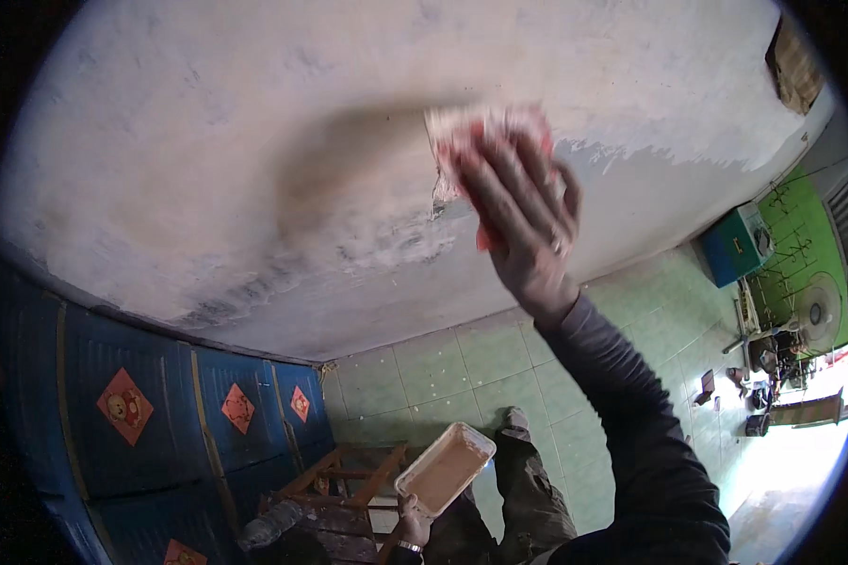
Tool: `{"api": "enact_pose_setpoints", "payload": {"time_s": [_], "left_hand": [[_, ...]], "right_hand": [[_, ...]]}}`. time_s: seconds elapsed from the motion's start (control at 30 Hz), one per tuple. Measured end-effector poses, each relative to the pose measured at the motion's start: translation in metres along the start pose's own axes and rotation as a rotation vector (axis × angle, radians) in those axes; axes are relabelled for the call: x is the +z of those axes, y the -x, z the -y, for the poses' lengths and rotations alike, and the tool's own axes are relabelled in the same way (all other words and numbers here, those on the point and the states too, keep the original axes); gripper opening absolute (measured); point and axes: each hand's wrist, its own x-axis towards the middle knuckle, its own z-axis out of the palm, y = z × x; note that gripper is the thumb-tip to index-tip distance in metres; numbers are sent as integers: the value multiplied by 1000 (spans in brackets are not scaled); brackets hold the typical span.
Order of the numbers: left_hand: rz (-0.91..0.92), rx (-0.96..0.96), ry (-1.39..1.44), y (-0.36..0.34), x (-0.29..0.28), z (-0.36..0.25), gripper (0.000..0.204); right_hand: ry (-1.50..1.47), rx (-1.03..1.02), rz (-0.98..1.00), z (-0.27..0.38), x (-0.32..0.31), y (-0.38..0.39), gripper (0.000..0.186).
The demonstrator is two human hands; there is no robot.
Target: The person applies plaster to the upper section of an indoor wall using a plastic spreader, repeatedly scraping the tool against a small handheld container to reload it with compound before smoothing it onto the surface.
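Observation:
My right hand [523, 193] is raised against the wall [330, 56], its fingers pressed over a red putty spreader [485, 121] smeared with white. The hand and spreader are partly blurred by motion. Around the spreader, pale putty with a ragged edge coats the upper wall, while a greyer band shows lower down. Low in the view, my left hand [413, 523] grips the near side of a shallow rectangular tray [483, 443]. Smooth beige putty [445, 471] covers the tray's bottom.
Blue panelled doors [127, 348] with red diamond paper decorations stand at left. A wooden stool [334, 518] is beside my legs, on a green tiled floor [443, 367] with white spatters. At right are a blue-green cabinet [721, 250], a fan [818, 309] and assorted clutter.

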Motion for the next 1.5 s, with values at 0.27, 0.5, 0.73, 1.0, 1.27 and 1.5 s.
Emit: {"api": "enact_pose_setpoints", "payload": {"time_s": [0.27,0.5,0.73,1.0,1.27,1.5], "left_hand": [[-6,13,-9,-7,6,1,80],[-76,4,-4,-5,-47,14,69],[-110,10,119,2,-56,37,71],[-29,134,-121,-22,-118,116,84],[-25,292,-602,-11,-90,134,107],[33,235,-599,-44,-160,150,92]], "right_hand": [[217,-131,-29,-2,30,-40,62],[132,18,122,16,69,45,82],[132,66,309,15,111,137,72],[20,91,334,20,80,144,63],[61,-47,171,-9,133,139,62],[-88,74,59,24,62,85,63]]}}
